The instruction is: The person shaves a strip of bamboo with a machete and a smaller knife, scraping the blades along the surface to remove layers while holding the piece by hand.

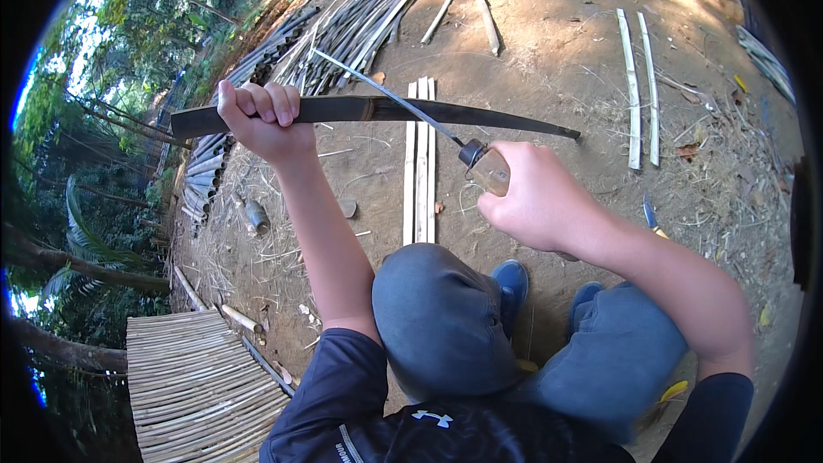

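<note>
My left hand [264, 116] is closed around a dark bamboo strip [343, 109], near its broad left end. The strip reaches across in front of me and tapers to the right. My right hand [531, 193] grips the brownish, see-through handle of a long narrow-bladed tool [416, 113]. A black collar joins its handle to the thin metal blade, which slants up and left across the strip. Whether the blade touches the strip I cannot tell, nor whether it is a knife seen edge-on.
Pale bamboo slats [421, 171] lie on the dirt beyond my knees, with two more slats [634, 94] at right. A pile of strips [364, 30] lies far left. A bottle [256, 216], a blue-and-yellow tool [654, 216] and a bamboo slat platform [201, 386] are nearby.
</note>
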`<move>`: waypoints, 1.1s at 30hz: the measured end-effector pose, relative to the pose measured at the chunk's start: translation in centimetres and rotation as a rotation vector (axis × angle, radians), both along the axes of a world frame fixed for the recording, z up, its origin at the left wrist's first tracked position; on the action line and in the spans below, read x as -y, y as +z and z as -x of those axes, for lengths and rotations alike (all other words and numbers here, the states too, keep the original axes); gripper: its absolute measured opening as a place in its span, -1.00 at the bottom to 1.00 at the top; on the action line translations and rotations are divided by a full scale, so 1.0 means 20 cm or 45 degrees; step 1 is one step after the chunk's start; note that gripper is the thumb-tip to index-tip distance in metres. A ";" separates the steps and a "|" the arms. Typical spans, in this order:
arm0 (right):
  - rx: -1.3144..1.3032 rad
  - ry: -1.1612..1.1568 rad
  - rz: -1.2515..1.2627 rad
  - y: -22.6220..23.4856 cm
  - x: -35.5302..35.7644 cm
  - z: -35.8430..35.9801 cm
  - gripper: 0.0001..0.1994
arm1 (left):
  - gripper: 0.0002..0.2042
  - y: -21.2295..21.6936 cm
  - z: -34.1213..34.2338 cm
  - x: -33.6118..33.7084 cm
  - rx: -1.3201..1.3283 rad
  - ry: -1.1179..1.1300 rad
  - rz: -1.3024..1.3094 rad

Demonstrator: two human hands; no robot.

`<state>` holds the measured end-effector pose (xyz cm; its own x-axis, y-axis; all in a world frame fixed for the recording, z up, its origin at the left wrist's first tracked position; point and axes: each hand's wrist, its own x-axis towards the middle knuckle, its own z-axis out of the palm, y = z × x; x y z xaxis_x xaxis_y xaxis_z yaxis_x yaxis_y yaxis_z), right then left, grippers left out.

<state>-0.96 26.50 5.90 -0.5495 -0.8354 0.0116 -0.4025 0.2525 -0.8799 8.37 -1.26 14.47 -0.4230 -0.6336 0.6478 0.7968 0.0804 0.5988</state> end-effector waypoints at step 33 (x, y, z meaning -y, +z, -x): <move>0.035 0.013 -0.405 -0.09 -0.04 0.11 -0.72 | -0.52 -0.05 -0.07 0.09 -0.048 0.010 0.004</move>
<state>-3.12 27.35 4.10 -0.5378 -0.8002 -0.2654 -0.3838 0.5126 -0.7681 9.80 -3.08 13.38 -0.3928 -0.6346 0.6656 0.8184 0.0889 0.5678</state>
